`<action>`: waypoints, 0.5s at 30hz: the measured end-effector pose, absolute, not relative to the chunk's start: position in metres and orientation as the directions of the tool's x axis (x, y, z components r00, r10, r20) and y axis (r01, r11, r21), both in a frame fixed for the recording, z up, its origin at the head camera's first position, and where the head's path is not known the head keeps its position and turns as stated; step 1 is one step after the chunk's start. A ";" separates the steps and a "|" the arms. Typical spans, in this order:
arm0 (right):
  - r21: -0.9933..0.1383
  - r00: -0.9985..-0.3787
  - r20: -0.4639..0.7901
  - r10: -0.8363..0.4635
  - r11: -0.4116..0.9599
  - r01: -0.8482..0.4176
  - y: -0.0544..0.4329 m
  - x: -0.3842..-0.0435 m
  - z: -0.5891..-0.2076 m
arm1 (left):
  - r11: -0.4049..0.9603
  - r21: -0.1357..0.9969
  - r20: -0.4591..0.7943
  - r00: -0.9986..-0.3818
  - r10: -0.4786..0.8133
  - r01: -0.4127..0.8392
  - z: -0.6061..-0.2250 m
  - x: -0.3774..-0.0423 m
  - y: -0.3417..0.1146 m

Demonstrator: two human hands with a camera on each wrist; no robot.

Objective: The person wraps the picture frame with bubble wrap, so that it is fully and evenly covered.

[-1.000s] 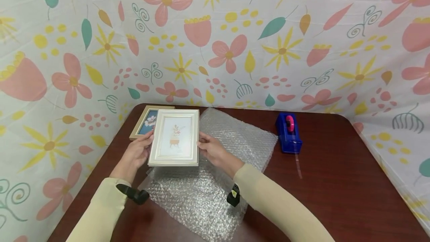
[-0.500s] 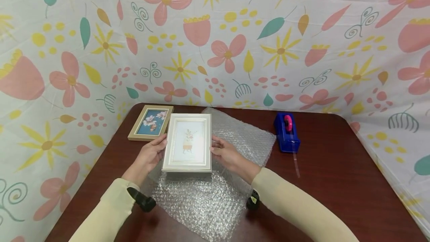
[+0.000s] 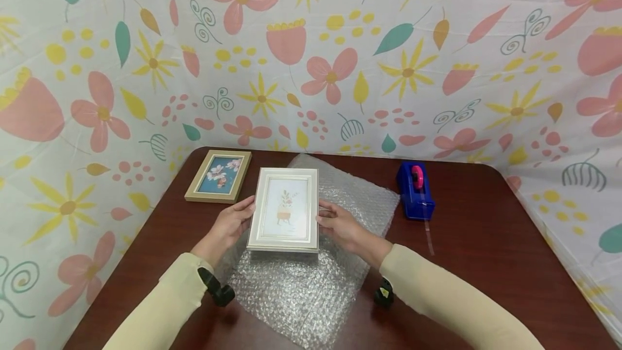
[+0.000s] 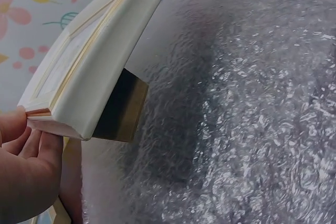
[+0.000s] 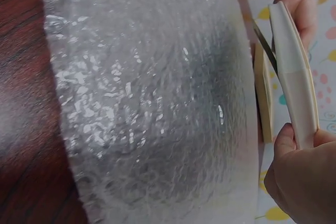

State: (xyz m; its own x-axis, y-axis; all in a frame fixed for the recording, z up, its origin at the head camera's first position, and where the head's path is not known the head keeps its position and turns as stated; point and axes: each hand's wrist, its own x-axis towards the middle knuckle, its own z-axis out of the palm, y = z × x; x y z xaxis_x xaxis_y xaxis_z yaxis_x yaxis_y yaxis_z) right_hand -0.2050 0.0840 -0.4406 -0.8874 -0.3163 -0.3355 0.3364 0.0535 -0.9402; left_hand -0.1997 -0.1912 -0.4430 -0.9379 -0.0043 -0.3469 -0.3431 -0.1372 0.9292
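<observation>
A white picture frame (image 3: 284, 209) with a potted-plant print faces up, held above a sheet of bubble wrap (image 3: 301, 285). My left hand (image 3: 230, 226) grips its left edge, thumb on top and fingers beneath, as the left wrist view shows at one end of the white frame (image 4: 100, 56). On the opposite edge, my right hand (image 3: 342, 228) pinches the frame. In the right wrist view the white frame (image 5: 295, 77) is seen from its side, with a dark stand flap (image 5: 265, 45) sticking out from its back. Below it, the bubble wrap (image 4: 252, 103) lies flat.
A tan picture frame (image 3: 194, 197) with a blossom picture lies at the back left of the dark wooden table (image 3: 466, 263). To the right stands a blue tape dispenser (image 3: 415, 207) with a strip of tape hanging off its front. A flower-patterned cloth (image 3: 369, 58) backs the table.
Both hands have carried the white frame rightward and slightly toward me, over the bubble wrap. The tan frame, earlier partly covered by it, now shows fully.
</observation>
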 end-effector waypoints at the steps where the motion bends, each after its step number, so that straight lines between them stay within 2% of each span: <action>1: -0.940 -0.887 -0.338 -0.315 0.060 0.337 0.085 -0.205 -0.441 | -0.131 0.929 -0.351 -0.936 -0.011 -0.347 -0.444 -0.200 -0.190; 15: -0.939 -0.891 -0.341 -0.301 0.065 0.337 0.101 -0.201 -0.452 | -0.130 0.919 -0.375 -0.927 0.010 -0.373 -0.453 -0.203 -0.173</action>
State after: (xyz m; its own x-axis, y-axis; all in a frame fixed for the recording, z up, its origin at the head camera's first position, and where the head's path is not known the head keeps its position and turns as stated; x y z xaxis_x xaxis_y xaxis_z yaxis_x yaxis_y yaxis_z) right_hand -0.2009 0.1009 -0.4522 -0.8906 -0.3012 -0.3408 0.3375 0.0648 -0.9391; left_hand -0.2032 -0.1733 -0.4535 -0.9268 0.0099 -0.3754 -0.3734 -0.1302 0.9185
